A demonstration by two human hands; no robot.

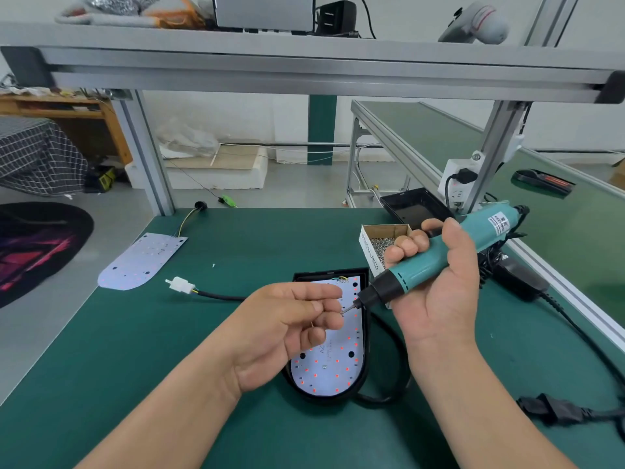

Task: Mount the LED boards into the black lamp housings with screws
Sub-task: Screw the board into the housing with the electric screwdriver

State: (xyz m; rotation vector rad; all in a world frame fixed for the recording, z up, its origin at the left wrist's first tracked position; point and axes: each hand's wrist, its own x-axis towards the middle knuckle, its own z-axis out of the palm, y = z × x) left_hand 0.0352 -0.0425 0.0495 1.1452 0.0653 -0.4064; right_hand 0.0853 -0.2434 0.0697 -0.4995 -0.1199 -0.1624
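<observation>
Our right hand (436, 299) is wrapped firmly around the teal screwdriver (449, 252). We hold it low and slanted, so its bit points across at our left hand (287, 330) rather than down at the work. That hand's thumb and curled fingers are pinched together at the bit tip on what looks like a small screw (343, 312). It is too small for us to be sure it is seated. We judge this is loading, done in the air so the screw rides down on the bit. Directly under both hands lies the LED board (329, 370), flat inside the black lamp housing (367, 333). What may be one screw head (324, 366) shows near its rounded near end, below our left palm. The box of screws (369, 253) sits just behind the right hand's knuckles, an easy reach for refills, with a second housing (414, 206) beyond it. A second board (142, 262) waits well off to the left of our left hand, with the white connector (181, 286) between. The green mat (169, 367) gives open room to the left and toward us. To the right, a power adapter (521, 279) and its cords crowd the bench edge. The housing's cable (389, 397) loops under our right wrist, so we would tip the driver upright in place rather than swing it wide.
</observation>
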